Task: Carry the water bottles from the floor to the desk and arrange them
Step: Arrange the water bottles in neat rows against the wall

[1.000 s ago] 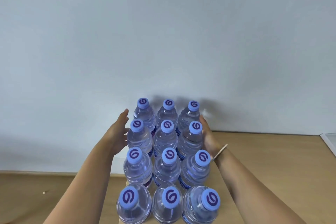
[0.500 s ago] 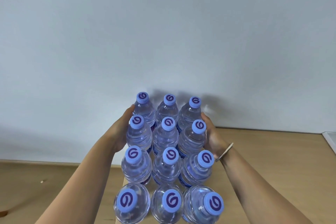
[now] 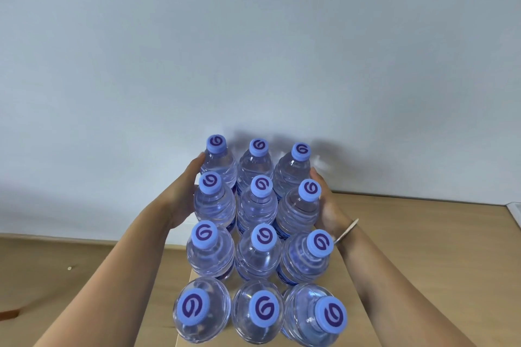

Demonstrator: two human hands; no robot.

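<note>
Wall (image 3: pixel 253 51) rises behind the wooden worktop (image 3: pixel 423 234), where twelve water bottles (image 3: pixel 258 234) stand upright in a three-by-four block. Left hand (image 3: pixel 183 200) and right hand (image 3: pixel 329 208) press flat, fingers straight, against the block's far rows, either side.

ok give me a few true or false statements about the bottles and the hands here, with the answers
1. Twelve water bottles stand in a block, three across and four deep. True.
2. The caps are red. False: every cap in view is light blue with a dark purple swirl.
3. The left hand lies against the left side of the block, near the far rows. True.
4. The right hand is lifting one bottle out by its cap. False: it lies against the right side of the block, at the second row from the wall.
5. The bottles lie on their sides. False: they stand upright, caps up.
</note>
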